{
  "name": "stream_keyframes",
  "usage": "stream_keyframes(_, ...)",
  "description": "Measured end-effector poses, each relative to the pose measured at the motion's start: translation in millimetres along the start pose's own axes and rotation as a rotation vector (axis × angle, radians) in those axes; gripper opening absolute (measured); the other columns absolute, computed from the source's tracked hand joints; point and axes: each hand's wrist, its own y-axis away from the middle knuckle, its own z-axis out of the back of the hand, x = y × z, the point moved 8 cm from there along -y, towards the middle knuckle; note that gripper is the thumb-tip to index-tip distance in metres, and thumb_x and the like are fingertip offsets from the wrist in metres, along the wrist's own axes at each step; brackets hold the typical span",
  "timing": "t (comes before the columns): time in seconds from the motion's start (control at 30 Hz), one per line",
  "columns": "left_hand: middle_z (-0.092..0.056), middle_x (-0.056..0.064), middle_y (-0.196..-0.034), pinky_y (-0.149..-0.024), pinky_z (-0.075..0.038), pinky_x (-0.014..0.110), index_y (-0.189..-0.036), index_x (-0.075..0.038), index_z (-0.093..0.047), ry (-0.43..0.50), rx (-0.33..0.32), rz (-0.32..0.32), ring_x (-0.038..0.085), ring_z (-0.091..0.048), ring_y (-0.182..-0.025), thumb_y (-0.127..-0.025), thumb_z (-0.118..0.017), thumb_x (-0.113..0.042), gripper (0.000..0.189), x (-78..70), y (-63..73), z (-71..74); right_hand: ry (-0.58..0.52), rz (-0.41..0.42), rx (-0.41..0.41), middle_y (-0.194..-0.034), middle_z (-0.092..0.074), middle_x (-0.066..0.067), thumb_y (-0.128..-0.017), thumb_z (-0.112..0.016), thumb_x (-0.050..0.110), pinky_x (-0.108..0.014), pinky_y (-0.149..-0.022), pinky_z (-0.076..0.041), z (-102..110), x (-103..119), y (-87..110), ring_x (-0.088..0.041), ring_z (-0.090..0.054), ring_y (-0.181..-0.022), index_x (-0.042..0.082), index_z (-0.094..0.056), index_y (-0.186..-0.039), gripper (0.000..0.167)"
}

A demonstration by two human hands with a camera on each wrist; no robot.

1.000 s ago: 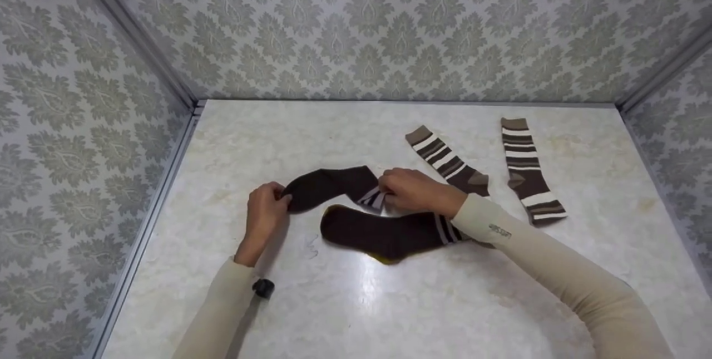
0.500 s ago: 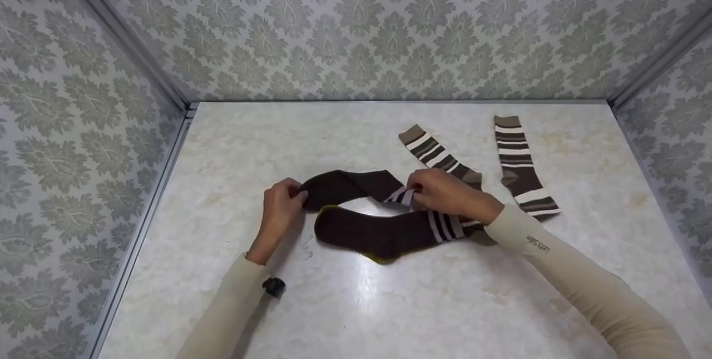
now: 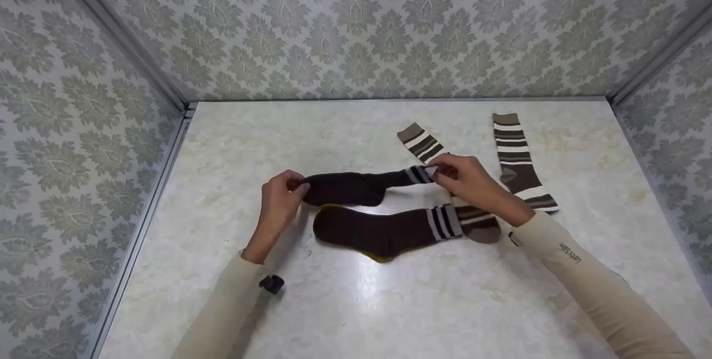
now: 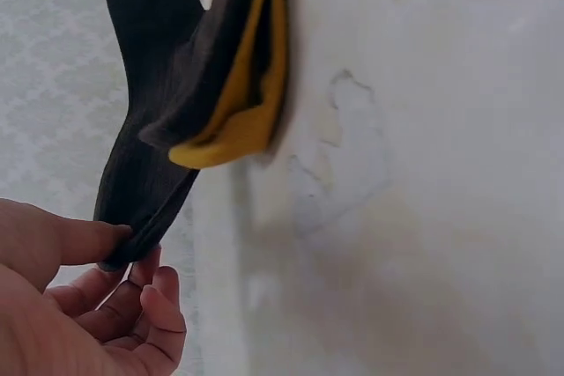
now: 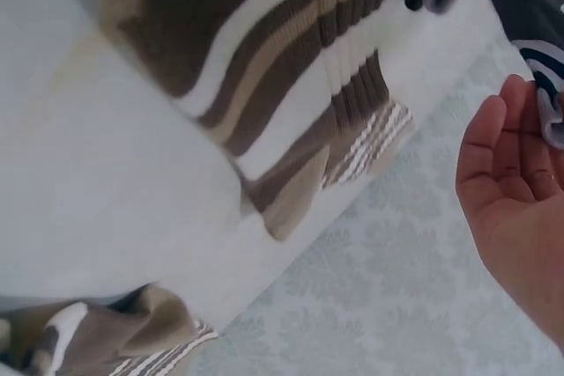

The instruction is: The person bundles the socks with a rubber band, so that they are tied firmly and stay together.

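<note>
A dark sock with grey stripes near its cuff (image 3: 345, 189) is stretched between both hands. My left hand (image 3: 278, 197) pinches its toe end between thumb and fingers, which the left wrist view shows close up. At the cuff, my right hand (image 3: 473, 183) grips the edge with thumb and fingertips. Just in front lies a matching dark sock (image 3: 378, 231), toe to the left. Mustard yellow fabric (image 4: 238, 134) shows along its underside in the left wrist view. Its cuff end overlaps a brown-and-white striped sock (image 3: 481, 228), partly hidden beneath the right hand.
Another striped sock (image 3: 514, 147) lies at the right of the pale marbled table (image 3: 250, 136). Patterned walls (image 3: 361, 30) close off the back and both sides. A small black device (image 3: 271, 284) sits at the left sleeve's cuff.
My right hand has moved right and away from me, drawing the dark sock out straighter. My left hand has shifted slightly right, still pinching the toe. The lower dark sock stays in place.
</note>
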Motion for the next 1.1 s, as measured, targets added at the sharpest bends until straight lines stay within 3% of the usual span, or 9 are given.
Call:
stream_keyframes(0.27, -0.078, 0.011, -0.099, -0.084, -0.055, 0.040, -0.103, -0.002, -0.078, 0.072, -0.027, -0.070, 0.028, -0.072, -0.098, -0.100, -0.077, -0.007, 0.006, -25.9, 6.8, 8.8, -0.149, 0.025, -0.135, -0.100, -0.080, -0.014, -0.105, -0.073, 0.000, -0.021, -0.076, -0.058, 25, 7, 14.8, -0.017, -0.076, -0.085, 0.001, -0.080, -0.119, 0.016)
stream_keyframes(0.4, -0.079, 0.010, -0.104, -0.089, -0.058, 0.040, -0.106, -0.002, -0.078, 0.114, -0.022, -0.074, 0.027, -0.074, -0.101, -0.101, -0.076, -0.007, 0.008, -35.6, 13.0, 11.1, -0.231, 0.005, -0.136, -0.102, -0.076, -0.017, -0.107, -0.071, 0.000, -0.028, -0.079, -0.063, 30, 8, 26.9, -0.023, -0.078, -0.087, -0.005, -0.076, -0.123, 0.018)
stream_keyframes(0.57, -0.079, 0.009, -0.105, -0.085, -0.060, 0.031, -0.106, -0.003, -0.079, 0.176, -0.004, -0.072, 0.025, -0.077, -0.098, -0.101, -0.076, -0.005, 0.007, -42.5, 22.6, 13.2, -0.311, -0.030, -0.112, -0.105, -0.072, -0.018, -0.107, -0.068, -0.003, -0.031, -0.083, -0.064, 32, 8, 43.2, -0.017, -0.077, -0.088, -0.011, -0.068, -0.134, 0.028)
stream_keyframes(0.7, -0.079, 0.009, -0.102, -0.081, -0.058, 0.024, -0.106, -0.004, -0.079, 0.223, 0.016, -0.063, 0.022, -0.076, -0.092, -0.101, -0.078, -0.005, 0.005, -43.6, 31.1, 14.1, -0.331, -0.033, -0.087, -0.101, -0.073, -0.019, -0.104, -0.071, -0.005, -0.029, -0.082, -0.064, 30, 8, 55.6, -0.017, -0.076, -0.086, -0.013, -0.068, -0.134, 0.031)
stream_keyframes(0.9, -0.078, 0.009, -0.101, -0.078, -0.057, 0.024, -0.105, -0.004, -0.079, 0.288, 0.067, -0.021, 0.020, -0.075, -0.089, -0.101, -0.078, -0.005, 0.005, -40.7, 45.0, 11.1, -0.340, -0.055, -0.072, -0.098, -0.074, -0.021, -0.105, -0.070, -0.006, -0.040, -0.077, -0.066, 24, 5, 75.4, -0.025, -0.078, -0.083, -0.012, -0.070, -0.128, 0.025)
stream_keyframes(1.1, -0.078, 0.010, -0.101, -0.079, -0.060, 0.030, -0.106, -0.004, -0.078, 0.358, 0.131, 0.044, 0.021, -0.075, -0.089, -0.102, -0.077, -0.004, 0.004, -35.2, 59.3, 3.9, -0.369, -0.085, -0.086, -0.098, -0.077, -0.017, -0.105, -0.068, -0.007, -0.038, -0.076, -0.066, 19, 3, 93.3, -0.017, -0.078, -0.081, -0.015, -0.071, -0.122, 0.019)
